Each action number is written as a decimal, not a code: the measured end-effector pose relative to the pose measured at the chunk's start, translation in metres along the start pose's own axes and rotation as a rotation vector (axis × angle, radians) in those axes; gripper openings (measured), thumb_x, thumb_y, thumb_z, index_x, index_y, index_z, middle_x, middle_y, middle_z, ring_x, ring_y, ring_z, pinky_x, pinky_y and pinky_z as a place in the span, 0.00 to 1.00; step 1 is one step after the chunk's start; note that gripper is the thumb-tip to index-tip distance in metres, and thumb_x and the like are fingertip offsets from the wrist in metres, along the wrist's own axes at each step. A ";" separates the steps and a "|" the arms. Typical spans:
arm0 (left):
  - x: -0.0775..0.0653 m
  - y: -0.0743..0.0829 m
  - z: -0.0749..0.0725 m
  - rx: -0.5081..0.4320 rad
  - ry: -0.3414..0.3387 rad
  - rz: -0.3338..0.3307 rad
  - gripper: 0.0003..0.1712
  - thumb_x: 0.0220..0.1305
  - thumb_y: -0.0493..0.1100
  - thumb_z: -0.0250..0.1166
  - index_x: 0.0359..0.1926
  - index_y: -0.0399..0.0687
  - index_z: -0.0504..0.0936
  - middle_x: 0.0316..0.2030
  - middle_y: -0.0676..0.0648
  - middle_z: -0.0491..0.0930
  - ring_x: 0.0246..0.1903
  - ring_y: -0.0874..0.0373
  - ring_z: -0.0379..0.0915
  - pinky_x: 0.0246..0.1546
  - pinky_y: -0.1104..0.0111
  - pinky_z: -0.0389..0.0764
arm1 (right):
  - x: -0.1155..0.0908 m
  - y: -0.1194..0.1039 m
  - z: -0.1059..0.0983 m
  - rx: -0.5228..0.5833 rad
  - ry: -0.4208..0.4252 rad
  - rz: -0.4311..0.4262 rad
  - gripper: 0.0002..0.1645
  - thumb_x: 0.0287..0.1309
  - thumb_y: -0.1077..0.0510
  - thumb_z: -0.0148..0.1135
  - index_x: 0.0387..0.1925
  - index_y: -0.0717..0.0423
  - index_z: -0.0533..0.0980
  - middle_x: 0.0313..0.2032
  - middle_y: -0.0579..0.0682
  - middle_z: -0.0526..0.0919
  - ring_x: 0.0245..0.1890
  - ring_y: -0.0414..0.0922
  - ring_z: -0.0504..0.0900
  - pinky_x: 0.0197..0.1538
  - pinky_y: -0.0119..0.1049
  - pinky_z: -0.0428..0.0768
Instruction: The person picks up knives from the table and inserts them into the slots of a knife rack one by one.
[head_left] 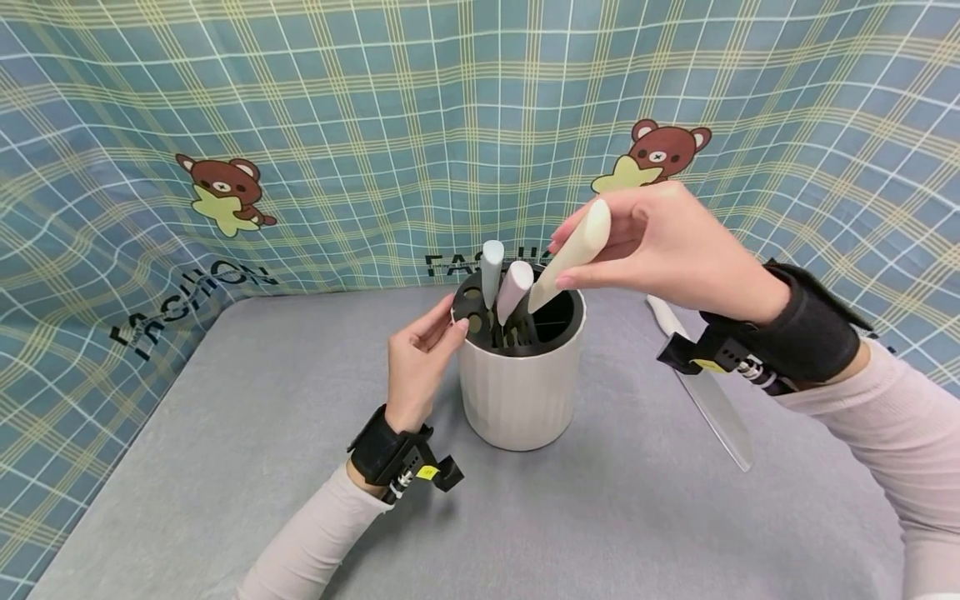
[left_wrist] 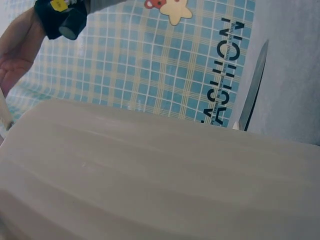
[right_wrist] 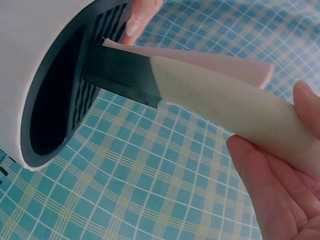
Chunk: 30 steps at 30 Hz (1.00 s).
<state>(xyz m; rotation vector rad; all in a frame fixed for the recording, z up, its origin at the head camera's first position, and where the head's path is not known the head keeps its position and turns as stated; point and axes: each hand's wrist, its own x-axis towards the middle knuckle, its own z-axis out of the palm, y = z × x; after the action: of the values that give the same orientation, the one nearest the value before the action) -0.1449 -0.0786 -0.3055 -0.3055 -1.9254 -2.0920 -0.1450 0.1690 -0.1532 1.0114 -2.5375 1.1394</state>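
Note:
A white ribbed knife holder [head_left: 520, 400] with a black slotted top stands upright on the grey table. My left hand [head_left: 422, 360] grips its rim from the left, thumb in front. Between the thumb and fingers of my right hand [head_left: 651, 242] is the cream handle of a knife [head_left: 573, 250], tilted over the holder. In the right wrist view, the dark blade of this knife [right_wrist: 122, 75] runs down into a slot, part of it still showing. Beside it, a pink-handled knife [head_left: 515, 292] and a pale blue-handled one [head_left: 491, 271] stand in other slots.
Right of the holder, a knife with a white handle and a long blade [head_left: 716, 412] lies on the grey table [head_left: 300, 400], partly under my right wrist in the head view. A checked cloth [head_left: 420, 125] with printed bears hangs behind and along both sides.

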 end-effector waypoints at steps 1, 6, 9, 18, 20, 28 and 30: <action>0.000 -0.002 0.000 0.002 0.000 0.011 0.26 0.67 0.33 0.62 0.64 0.33 0.71 0.64 0.36 0.71 0.64 0.53 0.68 0.62 0.69 0.77 | 0.001 0.000 0.001 -0.003 -0.015 0.016 0.16 0.49 0.60 0.76 0.42 0.56 0.83 0.37 0.48 0.86 0.33 0.37 0.85 0.36 0.26 0.84; 0.021 -0.072 -0.018 -0.048 -0.036 0.147 0.28 0.66 0.41 0.65 0.65 0.41 0.73 0.64 0.40 0.72 0.65 0.51 0.67 0.62 0.65 0.77 | 0.007 0.003 0.008 -0.008 -0.086 0.039 0.14 0.49 0.59 0.76 0.40 0.57 0.83 0.33 0.47 0.86 0.31 0.37 0.85 0.34 0.27 0.82; 0.041 -0.133 -0.032 -0.034 -0.042 0.211 0.28 0.66 0.43 0.65 0.66 0.49 0.72 0.65 0.45 0.72 0.66 0.52 0.66 0.62 0.62 0.78 | 0.010 0.005 0.011 -0.021 -0.124 0.025 0.14 0.50 0.58 0.75 0.39 0.57 0.84 0.33 0.47 0.87 0.31 0.36 0.84 0.35 0.27 0.83; 0.044 -0.146 -0.034 -0.040 -0.039 0.214 0.29 0.66 0.44 0.65 0.66 0.50 0.72 0.65 0.46 0.71 0.66 0.53 0.66 0.62 0.62 0.78 | 0.018 0.007 0.017 -0.102 -0.167 0.002 0.08 0.46 0.58 0.77 0.26 0.51 0.83 0.30 0.43 0.85 0.29 0.38 0.79 0.30 0.28 0.77; 0.031 -0.104 -0.024 -0.044 -0.036 0.175 0.28 0.66 0.43 0.65 0.66 0.45 0.73 0.65 0.43 0.72 0.66 0.52 0.67 0.62 0.64 0.78 | 0.019 0.006 0.016 -0.125 -0.165 -0.005 0.08 0.45 0.57 0.78 0.27 0.51 0.84 0.26 0.43 0.84 0.26 0.39 0.77 0.28 0.28 0.75; 0.001 -0.007 -0.002 -0.002 -0.002 0.017 0.26 0.67 0.36 0.62 0.64 0.33 0.71 0.64 0.38 0.71 0.64 0.54 0.69 0.62 0.70 0.77 | 0.021 0.003 0.016 -0.127 -0.173 0.017 0.09 0.44 0.55 0.79 0.28 0.50 0.85 0.25 0.43 0.84 0.25 0.41 0.77 0.27 0.27 0.73; 0.003 -0.016 -0.004 -0.009 0.003 0.018 0.26 0.66 0.36 0.63 0.64 0.37 0.73 0.63 0.40 0.72 0.63 0.56 0.69 0.61 0.70 0.77 | 0.022 0.004 0.016 -0.124 -0.176 0.027 0.09 0.44 0.56 0.79 0.29 0.51 0.85 0.25 0.43 0.85 0.25 0.40 0.78 0.28 0.27 0.75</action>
<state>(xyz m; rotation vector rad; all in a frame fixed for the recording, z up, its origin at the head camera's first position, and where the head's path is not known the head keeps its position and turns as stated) -0.1535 -0.0820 -0.3195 -0.3193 -1.9053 -2.0890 -0.1624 0.1479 -0.1577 1.0932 -2.7264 0.9238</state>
